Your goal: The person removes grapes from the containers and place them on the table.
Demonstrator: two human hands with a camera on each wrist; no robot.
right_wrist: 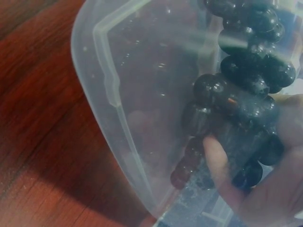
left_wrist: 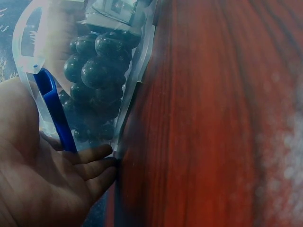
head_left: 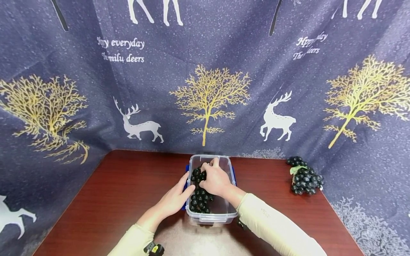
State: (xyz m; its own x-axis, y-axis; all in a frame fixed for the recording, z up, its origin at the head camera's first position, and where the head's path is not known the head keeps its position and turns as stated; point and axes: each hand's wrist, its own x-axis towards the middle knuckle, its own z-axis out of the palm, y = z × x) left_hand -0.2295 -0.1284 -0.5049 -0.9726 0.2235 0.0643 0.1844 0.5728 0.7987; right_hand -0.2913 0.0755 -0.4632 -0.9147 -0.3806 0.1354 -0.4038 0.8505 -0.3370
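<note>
A clear plastic box (head_left: 214, 217) with blue side latches (left_wrist: 59, 111) sits on the table, its top uncovered. Inside, along its left side, lies a bunch of dark grapes (head_left: 200, 202), also seen through the wall as grapes (left_wrist: 97, 71) in the left wrist view. My right hand (head_left: 216, 179) reaches into the box from above. Its fingers curl round the upper part of the bunch, and in the right wrist view a fingertip (right_wrist: 215, 149) presses against the grapes (right_wrist: 236, 101). My left hand (head_left: 174, 199) rests along the box's left side with fairly straight fingers, beside a latch.
Another bunch of dark grapes (head_left: 305, 179) with a green leaf lies at the table's right edge. A patterned cloth (head_left: 217, 53) hangs behind the reddish-brown wooden table (head_left: 128, 185). The box stands near the table's back edge.
</note>
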